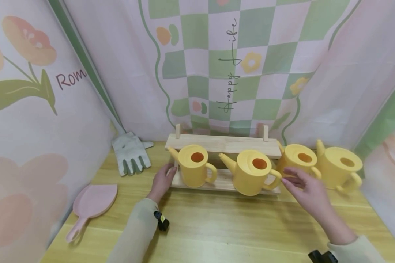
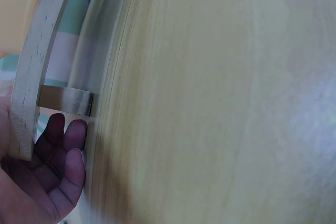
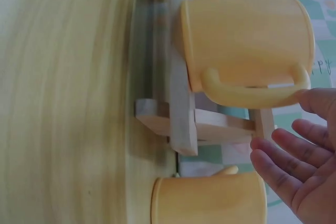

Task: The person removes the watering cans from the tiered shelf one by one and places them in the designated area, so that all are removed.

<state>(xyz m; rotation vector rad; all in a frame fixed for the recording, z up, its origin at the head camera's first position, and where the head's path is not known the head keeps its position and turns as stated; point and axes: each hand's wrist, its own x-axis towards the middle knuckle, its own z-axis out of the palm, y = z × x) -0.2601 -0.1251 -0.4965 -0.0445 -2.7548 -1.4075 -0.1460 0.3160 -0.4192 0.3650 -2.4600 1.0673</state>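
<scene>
A small two-tier wooden shelf point(image 1: 224, 143) stands against the back curtain. On its lower board are two yellow watering cans, the left can point(image 1: 193, 171) and the right can point(image 1: 248, 179), spouts pointing left. My left hand point(image 1: 162, 181) grips the left end of the lower board; in the left wrist view its fingers point(image 2: 73, 169) curl under the board point(image 2: 31, 77). Beside the right can's handle point(image 3: 257, 95) is my right hand point(image 3: 304, 156), fingers spread and loosely bent. Its thumb tip is at the handle, touching or nearly so.
Two more yellow watering cans, a nearer one point(image 1: 294, 155) and a farther one point(image 1: 339, 164), stand on the table right of the shelf. A grey-white glove point(image 1: 130, 149) and a pink dustpan point(image 1: 93, 201) lie at the left. Printed curtains enclose the wooden table point(image 1: 217, 226).
</scene>
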